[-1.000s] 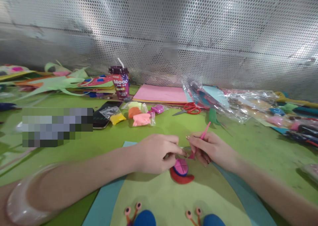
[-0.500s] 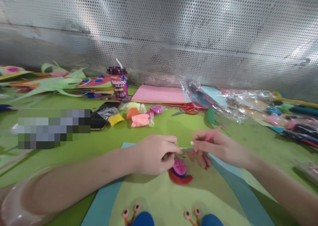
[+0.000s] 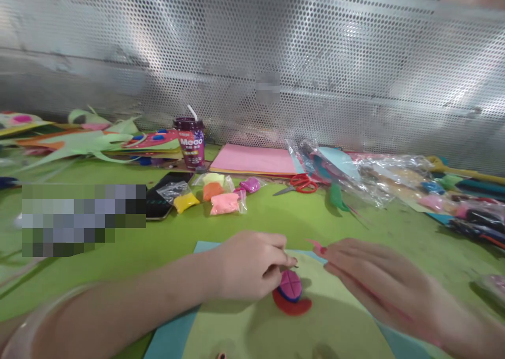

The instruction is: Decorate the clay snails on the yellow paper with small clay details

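A magenta clay disc (image 3: 291, 283) with a cross scored in it sits on a purple layer above a red clay crescent (image 3: 294, 306). They lie on a light-green paper oval (image 3: 339, 327) over a teal sheet (image 3: 173, 338). My left hand (image 3: 250, 264) pinches at the disc's upper left edge with thumb and fingertips. My right hand (image 3: 374, 283) is blurred, just right of the disc and apart from it. It holds a thin pink modelling tool (image 3: 316, 243), whose tip pokes out past the fingers.
Small bags of yellow, orange and pink clay (image 3: 221, 201) lie behind the work. Near them are a phone (image 3: 161, 201), red scissors (image 3: 302, 183), a purple cup (image 3: 191, 141), pink paper (image 3: 256, 159) and plastic bags (image 3: 371, 175). A perforated metal wall (image 3: 276, 59) closes the back.
My right hand has dropped flatter and drawn to the right, taking the pink tool off the clay disc. The view has tilted up; the blue clay figures at the bottom edge are out of frame.
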A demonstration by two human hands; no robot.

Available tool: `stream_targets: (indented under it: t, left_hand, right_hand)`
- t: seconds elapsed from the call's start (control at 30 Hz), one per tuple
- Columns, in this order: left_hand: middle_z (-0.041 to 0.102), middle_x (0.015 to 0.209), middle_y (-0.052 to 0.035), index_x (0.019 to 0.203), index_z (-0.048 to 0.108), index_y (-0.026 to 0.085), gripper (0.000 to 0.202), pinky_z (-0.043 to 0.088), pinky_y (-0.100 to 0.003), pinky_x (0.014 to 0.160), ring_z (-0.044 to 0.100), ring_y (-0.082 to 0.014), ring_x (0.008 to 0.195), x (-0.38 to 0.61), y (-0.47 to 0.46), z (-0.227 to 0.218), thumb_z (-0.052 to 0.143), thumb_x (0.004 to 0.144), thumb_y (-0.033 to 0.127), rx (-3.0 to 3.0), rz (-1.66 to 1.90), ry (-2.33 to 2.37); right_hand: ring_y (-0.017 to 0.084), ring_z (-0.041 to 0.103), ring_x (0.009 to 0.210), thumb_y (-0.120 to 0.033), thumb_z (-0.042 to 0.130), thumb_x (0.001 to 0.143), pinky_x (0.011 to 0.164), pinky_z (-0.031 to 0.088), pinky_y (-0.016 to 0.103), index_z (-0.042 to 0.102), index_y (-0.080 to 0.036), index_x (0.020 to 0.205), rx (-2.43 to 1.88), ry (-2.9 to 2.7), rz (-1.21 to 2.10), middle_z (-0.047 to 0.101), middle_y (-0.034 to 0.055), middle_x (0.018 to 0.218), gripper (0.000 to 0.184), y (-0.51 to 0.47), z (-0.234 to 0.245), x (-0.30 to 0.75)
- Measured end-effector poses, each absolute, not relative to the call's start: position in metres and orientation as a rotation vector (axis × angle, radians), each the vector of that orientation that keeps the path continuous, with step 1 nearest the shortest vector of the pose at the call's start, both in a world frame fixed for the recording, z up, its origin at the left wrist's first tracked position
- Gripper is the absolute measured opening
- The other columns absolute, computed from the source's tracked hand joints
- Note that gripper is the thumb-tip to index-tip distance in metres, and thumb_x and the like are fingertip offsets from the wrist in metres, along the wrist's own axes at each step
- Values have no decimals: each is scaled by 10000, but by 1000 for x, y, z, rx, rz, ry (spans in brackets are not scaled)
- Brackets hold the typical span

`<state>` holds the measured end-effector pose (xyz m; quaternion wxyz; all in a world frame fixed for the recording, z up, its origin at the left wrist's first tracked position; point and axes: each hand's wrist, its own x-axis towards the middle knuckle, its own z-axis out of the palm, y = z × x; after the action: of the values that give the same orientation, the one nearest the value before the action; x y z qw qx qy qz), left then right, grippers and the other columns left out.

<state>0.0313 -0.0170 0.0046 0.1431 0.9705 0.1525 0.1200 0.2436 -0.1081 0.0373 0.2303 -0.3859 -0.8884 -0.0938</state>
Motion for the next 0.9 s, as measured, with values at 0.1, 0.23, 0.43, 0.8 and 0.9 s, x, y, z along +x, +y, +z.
stream_targets:
  t: [0.1, 0.23, 0.43, 0.8, 0.9]
  left_hand:
    - [573, 787, -9, 1061, 619, 233, 368, 369, -226, 555, 527, -122, 655, 31, -17, 4, 413, 771, 139, 2800, 337, 462]
    - [569, 796, -6, 1040, 623, 246, 349, 368, -228, 557, 528, -121, 664, 32, -15, 3, 414, 777, 150, 2813, 353, 438]
    - [563, 799, 0, 1061, 611, 244, 349, 375, -236, 557, 535, -122, 668, 33, -16, 4, 425, 781, 150, 2809, 344, 453]
    - [571, 790, -11, 1077, 615, 237, 397, 381, -224, 571, 532, -122, 651, 32, -15, 4, 406, 754, 136, 2768, 327, 470]
    - [566, 793, -8, 1078, 613, 242, 404, 382, -225, 574, 536, -123, 659, 33, -16, 4, 405, 750, 130, 2744, 331, 494]
  right_hand:
    - [175, 622, 779, -191, 390, 906, 655, 511, 261, 561, -183, 1045, -888, -2529, -359, 660, 78, 850, 221, -110, 22, 249]
    - [168, 614, 723, -179, 356, 917, 616, 507, 258, 587, -147, 997, -847, -2608, -282, 651, 81, 771, 246, -109, 12, 249]
    - [169, 605, 701, -165, 400, 895, 615, 507, 283, 586, -137, 1004, -866, -2648, -208, 647, 81, 770, 218, -105, 7, 249]
    - [171, 617, 770, -147, 392, 898, 656, 513, 277, 568, -142, 1043, -880, -2597, -240, 664, 80, 829, 228, -107, 7, 248]
    - [172, 615, 756, -143, 380, 901, 641, 514, 282, 568, -128, 1035, -866, -2613, -268, 663, 80, 808, 232, -107, 6, 250]
